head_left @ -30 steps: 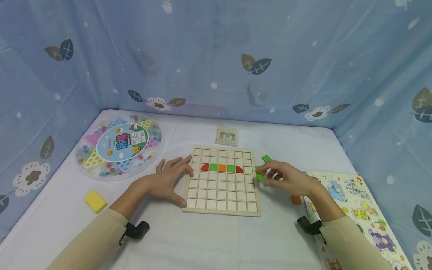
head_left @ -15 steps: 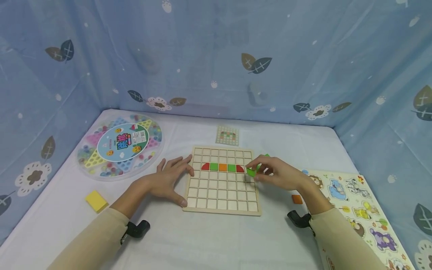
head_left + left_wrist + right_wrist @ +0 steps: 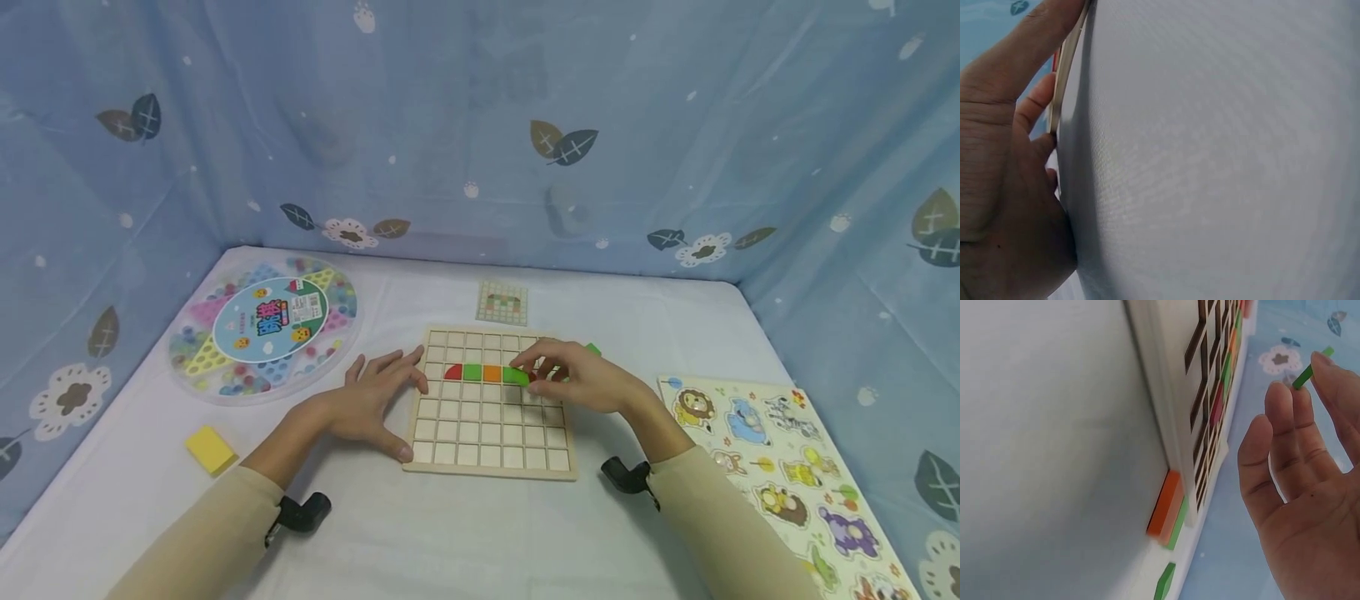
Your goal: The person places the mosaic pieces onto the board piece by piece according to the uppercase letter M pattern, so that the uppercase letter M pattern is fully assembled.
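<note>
A square wooden grid board (image 3: 491,474) lies on the white table, with one row of coloured tiles: a red quarter-round (image 3: 453,372), a green square, an orange square (image 3: 492,373), and green and red ones partly covered by my right hand. My left hand (image 3: 371,404) rests along the board's left edge, thumb and fingers spread against the rim. Over that row, my right hand (image 3: 581,377) pinches a green square tile (image 3: 1312,369) between thumb and fingertips. The right wrist view shows this tile edge-on, raised above the board.
Behind the board lies a small pattern card (image 3: 502,302). Loose orange (image 3: 1166,503) and green (image 3: 1165,582) tiles lie off its right side. A round game box (image 3: 270,321) and yellow block (image 3: 212,450) are at left, an animal puzzle board (image 3: 780,483) at right.
My right hand has moved left from beside the board, bringing a green tile over the coloured row. The left hand has stayed in place at the board's edge.
</note>
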Tool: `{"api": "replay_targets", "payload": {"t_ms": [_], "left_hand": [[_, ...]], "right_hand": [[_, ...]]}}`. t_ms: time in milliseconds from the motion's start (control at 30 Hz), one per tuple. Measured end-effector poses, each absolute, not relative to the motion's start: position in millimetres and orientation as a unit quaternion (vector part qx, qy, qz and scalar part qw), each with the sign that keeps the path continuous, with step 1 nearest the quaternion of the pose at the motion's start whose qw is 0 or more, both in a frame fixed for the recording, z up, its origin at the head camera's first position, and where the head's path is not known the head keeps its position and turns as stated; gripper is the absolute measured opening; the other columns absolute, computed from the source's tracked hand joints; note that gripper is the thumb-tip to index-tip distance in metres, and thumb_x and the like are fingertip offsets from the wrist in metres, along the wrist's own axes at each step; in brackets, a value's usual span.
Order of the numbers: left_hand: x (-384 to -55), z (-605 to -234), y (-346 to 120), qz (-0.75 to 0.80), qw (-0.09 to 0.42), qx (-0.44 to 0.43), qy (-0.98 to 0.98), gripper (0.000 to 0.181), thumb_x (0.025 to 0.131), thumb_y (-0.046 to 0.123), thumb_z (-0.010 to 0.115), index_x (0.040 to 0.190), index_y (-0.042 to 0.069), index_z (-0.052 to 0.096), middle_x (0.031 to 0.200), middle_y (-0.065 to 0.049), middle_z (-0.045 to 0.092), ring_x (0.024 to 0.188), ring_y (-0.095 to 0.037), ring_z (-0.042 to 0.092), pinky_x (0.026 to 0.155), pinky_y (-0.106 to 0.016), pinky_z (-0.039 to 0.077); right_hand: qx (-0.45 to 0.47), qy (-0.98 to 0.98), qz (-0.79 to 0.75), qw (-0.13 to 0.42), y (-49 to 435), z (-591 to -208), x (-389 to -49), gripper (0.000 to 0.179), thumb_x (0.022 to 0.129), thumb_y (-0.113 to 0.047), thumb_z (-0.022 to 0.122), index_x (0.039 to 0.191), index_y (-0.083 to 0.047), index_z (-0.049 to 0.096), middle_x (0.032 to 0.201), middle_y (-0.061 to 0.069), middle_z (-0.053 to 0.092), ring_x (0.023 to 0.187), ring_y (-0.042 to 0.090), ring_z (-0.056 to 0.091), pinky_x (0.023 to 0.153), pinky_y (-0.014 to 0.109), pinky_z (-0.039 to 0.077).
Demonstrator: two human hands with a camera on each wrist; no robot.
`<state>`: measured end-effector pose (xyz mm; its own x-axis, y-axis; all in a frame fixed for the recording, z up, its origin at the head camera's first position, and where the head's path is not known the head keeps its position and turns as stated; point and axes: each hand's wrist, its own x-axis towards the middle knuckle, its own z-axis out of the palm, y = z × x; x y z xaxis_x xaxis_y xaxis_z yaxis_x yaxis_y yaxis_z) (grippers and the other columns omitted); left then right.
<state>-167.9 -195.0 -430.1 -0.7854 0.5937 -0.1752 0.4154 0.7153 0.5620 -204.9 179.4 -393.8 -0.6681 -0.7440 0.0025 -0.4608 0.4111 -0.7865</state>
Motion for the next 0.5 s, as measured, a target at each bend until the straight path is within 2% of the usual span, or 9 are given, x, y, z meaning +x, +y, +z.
{"api": "replay_targets", "payload": {"t_ms": [133,500], "left_hand": [[-168,-432,-195,0.261,0.172,0.282,0.907,0.084,0.061,0.064,0.091,0.124,0.031,0.046,0.174,-0.009,0.004,0.156,-0.043,0.003,0.112,-0.079,-0.008],[-170,-433,-196,0.243,0.183,0.271,0.913,0.087,0.059,0.07,0.089,0.126,0.036,0.044,0.174,0.0,0.001,0.158,-0.036,0.001,0.114,-0.075,-0.009]], "right_hand": [[-0.371,0.817,-0.403,0.18,172,-395,-207,0.036,0.1,-0.016,0.068,0.136,-0.012,0.062,0.118,0.005,0.065,0.104,0.022,0.061,0.087,0.038,0.056],[-0.399,0.807,-0.4,0.168,149,-397,-216,0.036,0.097,-0.014,0.071,0.133,-0.013,0.064,0.119,0.002,0.065,0.096,0.02,0.063,0.084,0.035,0.056]]}}
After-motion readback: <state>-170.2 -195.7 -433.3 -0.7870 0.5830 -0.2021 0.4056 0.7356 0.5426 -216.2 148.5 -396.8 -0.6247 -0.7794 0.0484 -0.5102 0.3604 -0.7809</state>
